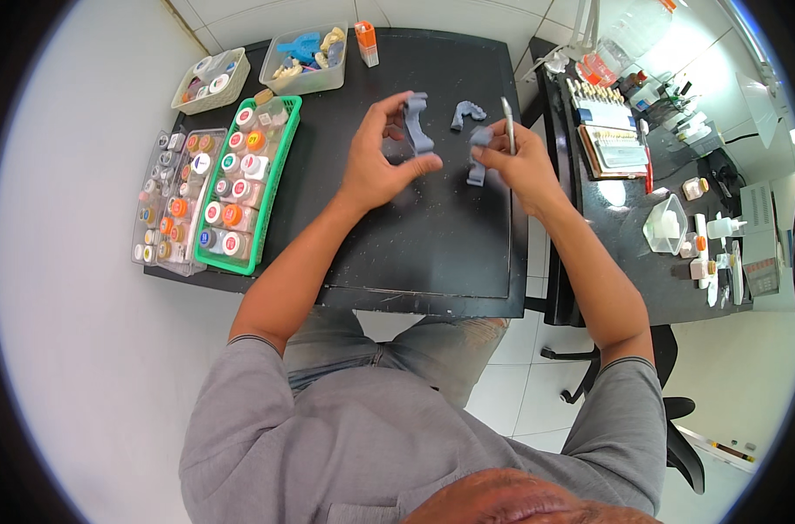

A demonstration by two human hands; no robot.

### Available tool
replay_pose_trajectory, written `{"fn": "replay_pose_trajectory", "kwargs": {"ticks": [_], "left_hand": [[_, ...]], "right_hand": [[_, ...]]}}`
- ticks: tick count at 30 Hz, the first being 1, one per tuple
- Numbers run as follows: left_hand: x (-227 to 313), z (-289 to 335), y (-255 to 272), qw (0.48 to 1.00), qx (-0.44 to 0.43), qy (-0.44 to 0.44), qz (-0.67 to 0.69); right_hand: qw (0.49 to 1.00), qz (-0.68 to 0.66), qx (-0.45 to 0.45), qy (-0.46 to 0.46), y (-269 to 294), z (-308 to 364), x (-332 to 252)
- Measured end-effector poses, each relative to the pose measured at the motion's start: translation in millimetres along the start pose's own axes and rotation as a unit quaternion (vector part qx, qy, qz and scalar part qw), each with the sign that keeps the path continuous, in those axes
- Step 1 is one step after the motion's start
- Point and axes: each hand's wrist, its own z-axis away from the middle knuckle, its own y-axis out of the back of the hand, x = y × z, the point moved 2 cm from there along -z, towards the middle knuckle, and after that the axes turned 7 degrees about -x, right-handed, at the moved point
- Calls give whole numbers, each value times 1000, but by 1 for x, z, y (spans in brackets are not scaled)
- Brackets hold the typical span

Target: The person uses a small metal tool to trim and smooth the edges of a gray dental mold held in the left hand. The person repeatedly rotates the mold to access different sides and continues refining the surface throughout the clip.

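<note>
My left hand (375, 162) grips a grey-blue dental model (416, 127) on edge, fingers behind it and thumb near its lower end. In my right hand (519, 166), a second grey-blue dental model piece (477, 173) is pinched between thumb and fingers. A slim silver pen-like tool (507, 118) also sticks up from that hand, between the fingers. Both hands are above the black table (415, 244), apart from each other. Beyond and between them, a small horseshoe-shaped grey dental arch (468, 113) lies on the tabletop.
At the left stand a green basket (264, 214) and a clear tray (188, 262) of capped jars. Farther back are a cream basket (184, 85), a clear bin (314, 83) of dental models and an orange-white box (367, 45). A cluttered side bench (620, 271) stands right.
</note>
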Motion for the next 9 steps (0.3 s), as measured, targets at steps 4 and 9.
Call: {"fn": "replay_pose_trajectory", "kwargs": {"ticks": [4, 9], "left_hand": [[3, 0, 8, 997, 54, 33, -39], [-2, 0, 15, 997, 72, 31, -13]], "right_hand": [[999, 43, -26, -1, 4, -2, 2], [972, 230, 37, 34, 7, -4, 5]]}}
